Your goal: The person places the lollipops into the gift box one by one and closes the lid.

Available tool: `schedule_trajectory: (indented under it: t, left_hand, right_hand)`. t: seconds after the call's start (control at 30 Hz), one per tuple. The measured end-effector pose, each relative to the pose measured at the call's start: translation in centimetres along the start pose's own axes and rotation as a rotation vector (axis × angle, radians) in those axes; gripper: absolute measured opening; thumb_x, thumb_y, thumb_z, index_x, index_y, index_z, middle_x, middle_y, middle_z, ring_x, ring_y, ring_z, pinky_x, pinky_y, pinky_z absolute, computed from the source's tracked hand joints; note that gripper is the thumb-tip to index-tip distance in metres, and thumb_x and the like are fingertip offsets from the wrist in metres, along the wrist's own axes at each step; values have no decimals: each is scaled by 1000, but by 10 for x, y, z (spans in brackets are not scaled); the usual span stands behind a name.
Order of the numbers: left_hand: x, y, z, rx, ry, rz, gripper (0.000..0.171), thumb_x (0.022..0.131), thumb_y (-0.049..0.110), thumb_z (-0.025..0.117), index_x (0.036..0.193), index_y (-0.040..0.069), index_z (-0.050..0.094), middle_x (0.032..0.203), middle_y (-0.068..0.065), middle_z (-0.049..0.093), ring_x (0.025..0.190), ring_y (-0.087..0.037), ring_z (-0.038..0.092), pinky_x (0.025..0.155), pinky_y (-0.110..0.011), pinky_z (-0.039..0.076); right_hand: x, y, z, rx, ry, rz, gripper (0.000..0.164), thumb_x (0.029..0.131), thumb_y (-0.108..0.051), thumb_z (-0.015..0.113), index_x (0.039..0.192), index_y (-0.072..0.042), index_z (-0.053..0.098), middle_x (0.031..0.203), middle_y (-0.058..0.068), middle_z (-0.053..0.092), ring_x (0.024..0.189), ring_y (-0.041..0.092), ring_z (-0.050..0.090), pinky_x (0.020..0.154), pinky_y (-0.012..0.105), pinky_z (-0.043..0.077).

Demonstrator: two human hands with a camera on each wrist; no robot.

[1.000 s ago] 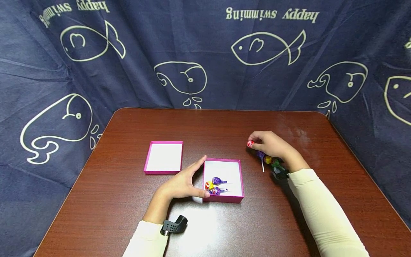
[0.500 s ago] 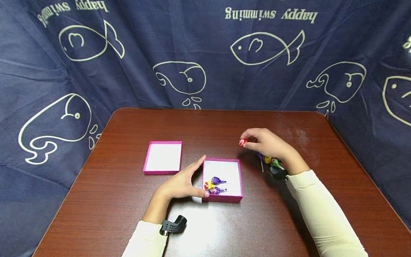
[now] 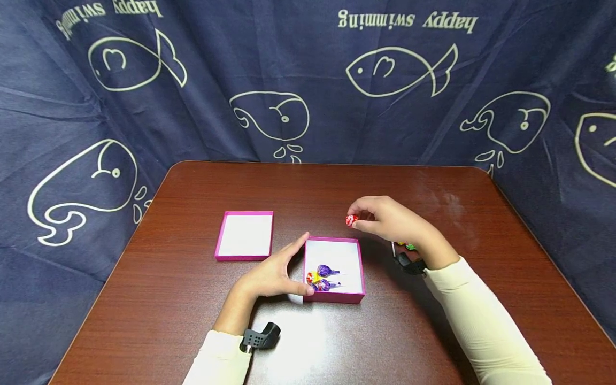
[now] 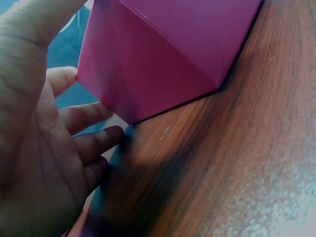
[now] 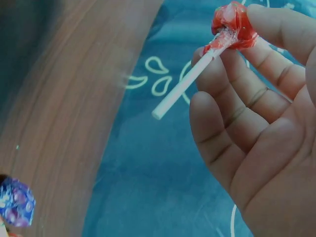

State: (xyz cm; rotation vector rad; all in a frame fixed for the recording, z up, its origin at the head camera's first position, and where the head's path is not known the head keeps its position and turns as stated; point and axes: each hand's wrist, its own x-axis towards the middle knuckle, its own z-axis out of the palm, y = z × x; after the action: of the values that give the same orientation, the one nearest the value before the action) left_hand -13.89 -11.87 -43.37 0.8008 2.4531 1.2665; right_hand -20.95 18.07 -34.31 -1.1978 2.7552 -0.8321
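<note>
- One desk (image 3: 144,321) carries the pink box (image 3: 337,298) with lollipops (image 3: 324,270) inside.
- Your left hand (image 3: 271,277) has fingers spread wide, touching the box.
- Your right hand (image 3: 397,220) pinches between fingers the red lollipop (image 3: 351,220), near the box's back edge.

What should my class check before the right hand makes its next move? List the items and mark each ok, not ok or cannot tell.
1. Red lollipop pinched in the right hand: ok.
2. Left hand touching the pink box: ok.
3. Bare floor inside the box beside the lollipops lying there: ok.
4. Red lollipop over the box: not ok; in the head view it shows past the far edge.
5. Every lollipop left on the table countable: cannot tell; the right arm hides part of the group.
</note>
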Motion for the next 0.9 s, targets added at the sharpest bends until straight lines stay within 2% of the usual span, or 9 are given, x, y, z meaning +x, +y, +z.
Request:
schedule_trajectory:
  t: [0.27,0.47,0.63,0.9]
  left_hand:
    - [0,-2,0,-7,1,13,116,71,40,89,160,13,19,162,-8,23,147,-20,22,119,-43,19]
    - [0,-1,0,-19,-3,3,116,71,39,89,160,14,19,162,-7,23,147,-20,22,119,-43,19]
    - [0,0,-1,-16,-5,-6,116,71,40,89,160,15,19,162,-7,24,147,-20,23,118,-43,20]
    - [-1,1,-2,-12,-7,-1,116,71,39,89,160,14,19,162,-8,24,147,-21,24,118,-44,20]
  right_hand:
    - [6,-17,8,-19,-31,-92,10,91,-11,72,99,-14,70,93,-10,64,85,8,58,78,36,51]
    - [8,-27,14,-17,-75,-106,10,92,-12,72,101,-15,70,95,-9,63,85,11,58,76,32,50]
    - [10,-32,20,-6,-110,-108,10,91,-11,71,100,-15,69,93,-9,62,80,8,55,71,29,50]
    - [14,-40,29,-32,-115,-179,8,91,-13,73,98,-13,68,91,-8,62,79,8,55,71,27,49]
